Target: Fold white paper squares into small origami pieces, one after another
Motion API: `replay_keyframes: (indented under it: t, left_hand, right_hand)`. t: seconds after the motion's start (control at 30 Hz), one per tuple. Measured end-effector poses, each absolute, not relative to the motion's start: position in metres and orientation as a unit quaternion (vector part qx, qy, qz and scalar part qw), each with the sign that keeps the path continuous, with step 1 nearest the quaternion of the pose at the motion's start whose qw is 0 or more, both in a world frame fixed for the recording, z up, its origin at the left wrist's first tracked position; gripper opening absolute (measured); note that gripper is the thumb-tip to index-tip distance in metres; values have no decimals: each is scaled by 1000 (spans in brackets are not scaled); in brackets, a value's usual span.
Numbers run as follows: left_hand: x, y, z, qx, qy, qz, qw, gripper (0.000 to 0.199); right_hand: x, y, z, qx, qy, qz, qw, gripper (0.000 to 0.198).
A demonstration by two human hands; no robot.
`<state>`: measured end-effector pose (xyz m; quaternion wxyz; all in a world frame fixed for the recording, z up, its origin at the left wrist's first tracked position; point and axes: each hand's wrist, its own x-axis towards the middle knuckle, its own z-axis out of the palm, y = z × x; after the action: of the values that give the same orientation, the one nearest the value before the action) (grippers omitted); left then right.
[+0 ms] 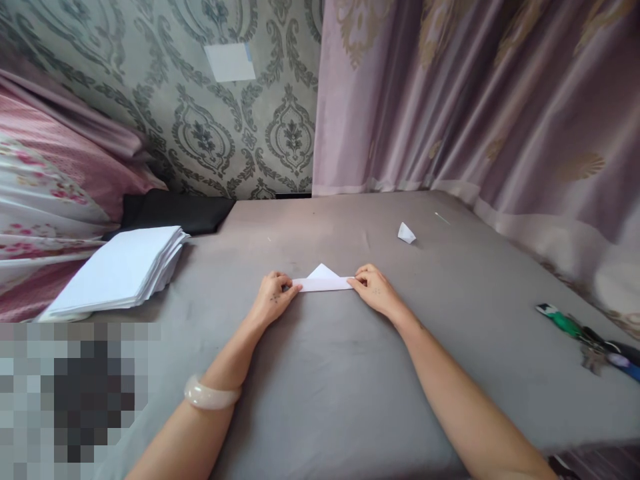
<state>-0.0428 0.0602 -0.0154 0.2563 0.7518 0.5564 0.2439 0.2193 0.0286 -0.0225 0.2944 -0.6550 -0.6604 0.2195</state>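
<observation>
Pinching its opposite ends, both hands [274, 295] [374, 289] hold the folded paper [324, 285] between them.

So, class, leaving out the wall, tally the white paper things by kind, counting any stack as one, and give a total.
Folded white paper: 2, the flat white strip with a triangular peak between left hand and right hand, and the small angular white paper piece beyond
Stack of white paper sheets: 1
Total: 3
</observation>
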Motion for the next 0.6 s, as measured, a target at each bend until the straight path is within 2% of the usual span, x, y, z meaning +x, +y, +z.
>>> replay_keyframes:
  t: [0.17,0.6]
  left_hand:
    - [-42,58,-10,747,561,239,263,25]
    - [-40,64,-17,756,563,239,235,23]
  right_hand:
    - [218,31,-25,-665,-666,199,274,25]
    - [203,26,-5,-711,-679,123,135,31]
